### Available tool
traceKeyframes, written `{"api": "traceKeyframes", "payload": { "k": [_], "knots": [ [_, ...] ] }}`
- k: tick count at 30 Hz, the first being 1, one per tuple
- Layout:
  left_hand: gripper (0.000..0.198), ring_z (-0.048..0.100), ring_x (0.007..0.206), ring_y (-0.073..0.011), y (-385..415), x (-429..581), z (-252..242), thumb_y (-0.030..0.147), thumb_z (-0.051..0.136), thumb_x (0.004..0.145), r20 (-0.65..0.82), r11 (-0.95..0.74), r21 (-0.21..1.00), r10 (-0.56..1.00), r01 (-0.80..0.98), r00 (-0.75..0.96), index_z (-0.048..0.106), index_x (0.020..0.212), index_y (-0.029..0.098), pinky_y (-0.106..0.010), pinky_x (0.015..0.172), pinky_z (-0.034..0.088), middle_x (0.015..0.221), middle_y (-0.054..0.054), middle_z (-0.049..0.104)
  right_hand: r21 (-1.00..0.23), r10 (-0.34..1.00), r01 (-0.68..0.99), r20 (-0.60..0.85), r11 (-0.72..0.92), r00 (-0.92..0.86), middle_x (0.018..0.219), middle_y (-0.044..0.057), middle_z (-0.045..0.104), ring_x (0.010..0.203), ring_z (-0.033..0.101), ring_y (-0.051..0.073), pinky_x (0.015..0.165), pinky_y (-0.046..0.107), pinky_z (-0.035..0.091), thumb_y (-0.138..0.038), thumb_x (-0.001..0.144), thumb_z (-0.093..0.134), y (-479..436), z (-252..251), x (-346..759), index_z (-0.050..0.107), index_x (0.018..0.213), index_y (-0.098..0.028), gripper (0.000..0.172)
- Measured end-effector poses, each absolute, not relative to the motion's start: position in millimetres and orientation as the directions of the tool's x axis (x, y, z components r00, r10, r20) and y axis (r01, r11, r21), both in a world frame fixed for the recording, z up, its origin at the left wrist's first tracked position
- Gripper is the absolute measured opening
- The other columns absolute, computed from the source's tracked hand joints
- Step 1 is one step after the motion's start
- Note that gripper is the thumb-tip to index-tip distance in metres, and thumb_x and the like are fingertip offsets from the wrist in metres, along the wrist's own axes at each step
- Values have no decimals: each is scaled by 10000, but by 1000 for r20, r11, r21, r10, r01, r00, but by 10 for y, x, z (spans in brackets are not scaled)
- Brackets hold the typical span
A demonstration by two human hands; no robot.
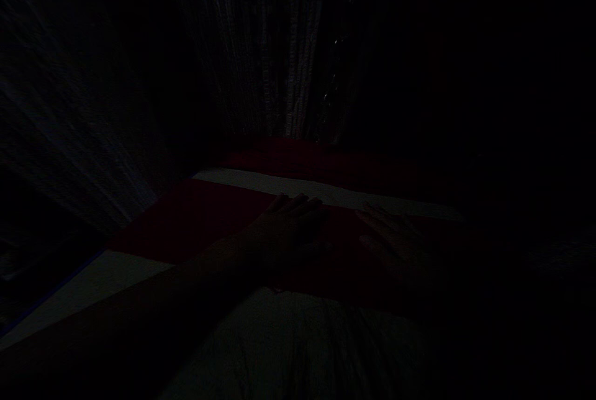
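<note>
The scene is very dark. My left hand (284, 232) lies flat with fingers stretched out on a cloth of dark red and pale stripes (186, 213). My right hand (395, 241) rests flat beside it, fingers spread, on the same red stripe. Neither hand holds anything that I can make out. A pale band (326, 192) of the cloth runs just past the fingertips.
A pale curtain (261, 64) hangs behind the cloth, with another draped fabric (69, 127) at the left. The cloth's left edge (69, 279) drops off into darkness. The right side of the view is too dark to read.
</note>
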State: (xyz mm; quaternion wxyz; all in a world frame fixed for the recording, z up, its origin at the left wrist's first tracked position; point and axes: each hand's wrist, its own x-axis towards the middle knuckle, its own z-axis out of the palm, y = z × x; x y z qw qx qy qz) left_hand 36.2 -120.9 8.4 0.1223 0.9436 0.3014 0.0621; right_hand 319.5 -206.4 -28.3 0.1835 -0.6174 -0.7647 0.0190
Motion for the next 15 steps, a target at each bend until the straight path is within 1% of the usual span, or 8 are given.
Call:
{"api": "traceKeyframes", "payload": {
  "k": [2,4,6,8,12,15],
  "knots": [
    [897,101,1654,-346,-1197,354,66,843,286,994,52,-790,277,580,546,813,315,1678,264,-685,1325,83,1765,-43,179,-234,950,944,261,233,-170,1662,20,354,1564,330,269,1297,686,188,-811,1065,135,-2063,-281,3189,488,1597,-240,857],
    [896,101,1654,-347,-1190,346,58,844,282,993,55,-790,285,579,543,814,311,1680,270,-683,1325,77,1766,-47,177,-229,948,942,260,246,-184,1653,28,370,1560,339,269,1291,685,207,-801,1069,140,-2064,-288,3181,494,1591,-229,851],
    [886,94,1656,-345,-1192,345,67,837,296,997,45,-784,293,584,548,811,305,1682,276,-682,1324,78,1766,-48,168,-224,931,938,314,264,-187,1649,35,378,1554,351,270,1278,683,242,-791,1076,148,-2064,-306,3180,500,1582,-224,838],
    [877,98,1656,-342,-1200,352,86,827,312,1003,32,-778,292,589,556,808,308,1681,271,-682,1323,77,1765,-49,171,-200,909,939,372,279,-191,1651,31,379,1549,360,266,1264,681,275,-759,1096,174,-2061,-331,3192,499,1577,-234,783],
    [872,89,1659,-323,-1212,366,114,828,312,1003,20,-777,283,591,562,806,300,1682,281,-674,1328,77,1767,-26,156,-171,914,944,346,283,-212,1654,23,375,1557,343,268,1255,700,274,-740,1110,181,-2056,-364,3222,482,1582,-240,751],
    [881,75,1661,-311,-1205,365,103,840,293,996,9,-773,280,596,570,803,280,1687,292,-673,1330,79,1769,-15,139,-171,908,943,363,286,-210,1659,17,367,1561,338,250,1267,689,264,-734,1114,176,-2053,-363,3229,462,1593,-246,741]
  ]
}}
